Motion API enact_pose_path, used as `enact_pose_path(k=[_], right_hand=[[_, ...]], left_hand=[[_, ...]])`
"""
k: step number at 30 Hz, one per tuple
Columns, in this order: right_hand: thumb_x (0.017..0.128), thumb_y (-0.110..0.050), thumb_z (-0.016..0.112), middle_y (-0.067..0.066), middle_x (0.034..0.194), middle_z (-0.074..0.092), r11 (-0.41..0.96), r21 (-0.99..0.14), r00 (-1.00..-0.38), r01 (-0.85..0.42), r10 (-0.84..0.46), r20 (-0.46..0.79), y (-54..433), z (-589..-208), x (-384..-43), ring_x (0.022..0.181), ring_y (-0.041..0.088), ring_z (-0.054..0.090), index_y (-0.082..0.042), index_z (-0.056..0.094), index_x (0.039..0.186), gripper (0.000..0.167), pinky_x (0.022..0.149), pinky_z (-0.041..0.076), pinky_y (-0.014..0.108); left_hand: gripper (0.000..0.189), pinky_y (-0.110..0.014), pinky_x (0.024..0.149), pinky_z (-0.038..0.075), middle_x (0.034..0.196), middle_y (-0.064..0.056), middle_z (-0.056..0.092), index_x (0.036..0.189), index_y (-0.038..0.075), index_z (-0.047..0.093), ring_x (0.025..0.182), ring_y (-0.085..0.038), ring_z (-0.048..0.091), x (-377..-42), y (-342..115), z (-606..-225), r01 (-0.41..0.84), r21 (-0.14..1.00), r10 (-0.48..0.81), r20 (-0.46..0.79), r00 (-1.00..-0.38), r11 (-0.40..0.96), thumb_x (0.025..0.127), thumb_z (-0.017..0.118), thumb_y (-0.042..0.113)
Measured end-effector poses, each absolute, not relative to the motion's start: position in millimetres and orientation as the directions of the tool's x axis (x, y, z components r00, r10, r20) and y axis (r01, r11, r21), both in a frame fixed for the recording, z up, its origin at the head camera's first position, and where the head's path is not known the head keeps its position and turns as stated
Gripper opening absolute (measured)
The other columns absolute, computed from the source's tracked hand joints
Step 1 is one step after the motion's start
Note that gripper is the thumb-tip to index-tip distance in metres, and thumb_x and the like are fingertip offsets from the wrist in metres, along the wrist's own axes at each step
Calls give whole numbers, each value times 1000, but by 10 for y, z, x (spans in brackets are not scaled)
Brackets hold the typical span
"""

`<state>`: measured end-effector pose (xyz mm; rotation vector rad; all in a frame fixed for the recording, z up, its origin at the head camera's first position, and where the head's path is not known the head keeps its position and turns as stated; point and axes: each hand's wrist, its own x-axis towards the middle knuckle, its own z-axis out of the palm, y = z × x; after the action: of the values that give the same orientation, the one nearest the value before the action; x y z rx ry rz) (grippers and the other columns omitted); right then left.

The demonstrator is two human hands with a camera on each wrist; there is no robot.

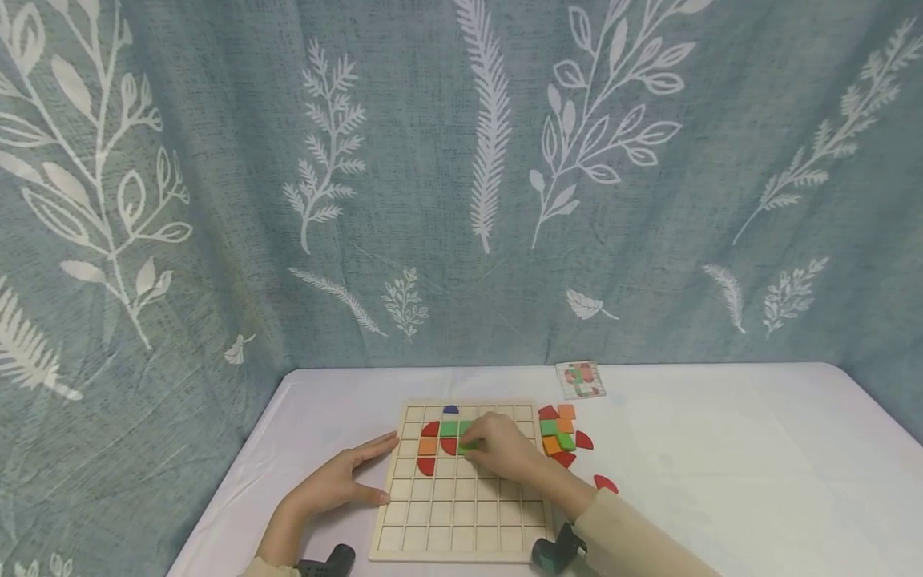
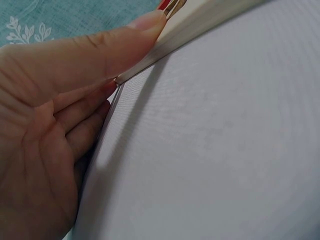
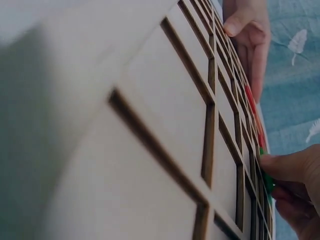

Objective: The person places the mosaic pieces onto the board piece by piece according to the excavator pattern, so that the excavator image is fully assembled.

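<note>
A wooden grid board (image 1: 433,537) lies on the table. My left hand (image 1: 330,481) rests along its left edge, fingers and thumb extended; in the left wrist view, the thumb (image 2: 115,50) lies at the board's rim. Over the upper middle of the grid, my right hand (image 1: 505,449) pinches a green piece (image 1: 465,451) between thumb and fingertips, beside a red quarter-round piece (image 1: 449,445). Set in the cells nearby are a green square (image 1: 449,429), an orange square (image 1: 428,446), further red rounded pieces (image 1: 426,466) and a blue piece (image 1: 450,409). The right hand partly covers the cells beneath it.
Just right of the board lies a pile of red, green and orange pieces (image 1: 551,426). Two red pieces lie apart from it, one nearer the front (image 1: 606,483). A small pattern card (image 1: 581,380) sits farther back. A patterned curtain (image 1: 433,200) hangs behind the white table (image 1: 721,465).
</note>
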<state>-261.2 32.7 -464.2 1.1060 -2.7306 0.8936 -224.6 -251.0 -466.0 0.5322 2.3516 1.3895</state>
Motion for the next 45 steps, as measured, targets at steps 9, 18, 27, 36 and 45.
enact_pose_path(k=[9,18,27,36,45], right_hand=[[85,-19,67,5,102,66,587,-445,-719,-676,-659,223,335,-4594,-2542,100,18,57,-6,74,93,17,86,49,28],[86,-22,64,2,105,65,552,-494,-699,-672,-693,177,429,-4554,-2551,102,16,58,-7,70,105,25,89,48,29],[88,-26,63,4,111,65,456,-700,-723,-550,-679,126,882,-4458,-2527,95,17,60,-7,64,114,32,82,50,29],[86,-23,66,6,100,68,465,-760,-798,-455,-591,116,1408,-4462,-2356,83,6,62,-4,65,110,31,73,53,22],[82,-18,69,1,94,70,564,-742,-886,-362,-456,86,1742,-4475,-2094,79,5,60,-7,68,103,24,70,53,22]], left_hand=[[87,-65,105,10,149,-23,22,139,-2,36,136,-47,11,-2251,-2502,-4641,152,873,484,-105,-869,464,67,80,18],[88,-65,106,10,149,-23,23,139,-2,36,136,-47,12,-2250,-2479,-4643,143,871,476,-114,-872,471,66,80,18],[86,-65,105,10,149,-23,21,140,-2,35,136,-47,10,-2254,-2504,-4644,153,877,489,-103,-866,455,69,79,18],[85,-65,105,11,149,-24,21,140,-4,34,136,-48,10,-2259,-2499,-4656,163,881,509,-98,-855,443,70,78,17],[86,-66,105,9,150,-23,20,140,-3,35,136,-47,8,-2260,-2513,-4698,131,886,489,-118,-864,445,69,79,20]])
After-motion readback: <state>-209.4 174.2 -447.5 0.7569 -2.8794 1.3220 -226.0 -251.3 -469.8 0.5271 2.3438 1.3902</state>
